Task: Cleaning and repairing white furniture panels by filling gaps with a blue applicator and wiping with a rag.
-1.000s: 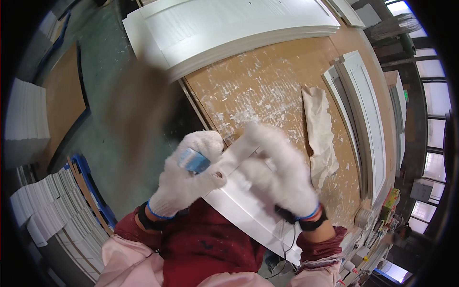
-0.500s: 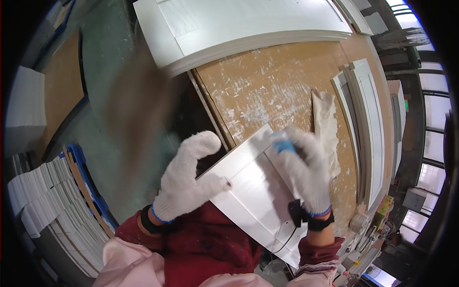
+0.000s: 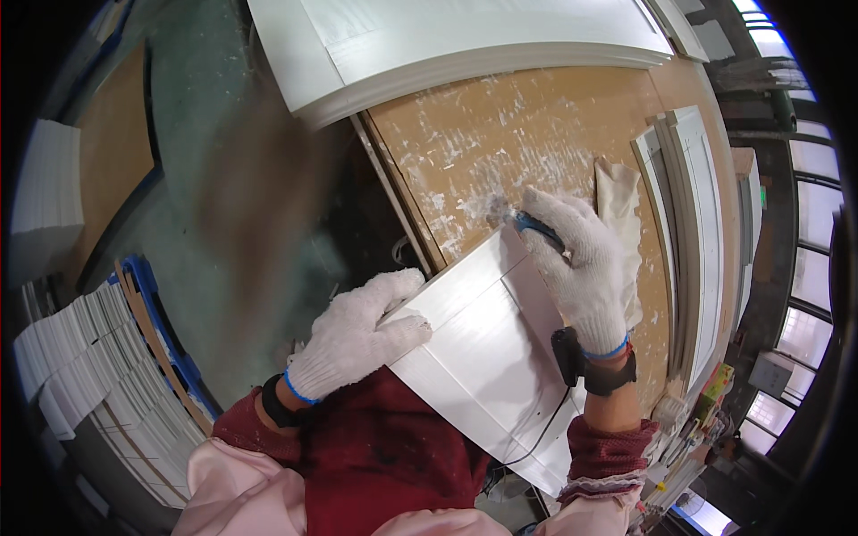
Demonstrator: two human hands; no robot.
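A white door panel (image 3: pixel 469 326) with a recessed frame lies at an angle across the near edge of a worktable. My left hand (image 3: pixel 357 330), in a white knitted glove, grips its left edge, thumb on the top face and fingers along the side. In my right hand (image 3: pixel 581 259), gloved the same way, is a small blue curved tool (image 3: pixel 542 228) at the panel's far corner. The fingers wrap round most of it, so its exact kind is hidden.
The brown worktable (image 3: pixel 500 134) is smeared with white. Stacked white panels (image 3: pixel 474 36) lie at its far end. A cream cloth (image 3: pixel 618 214) and narrow white panels (image 3: pixel 693 223) lie to the right. Floor-level stacks of white boards (image 3: pixel 107 384) stand at left.
My left hand has closed from a spread thumb and fingers onto the panel's edge. My right hand has shifted slightly away and right with the blue tool, which now shows more clearly.
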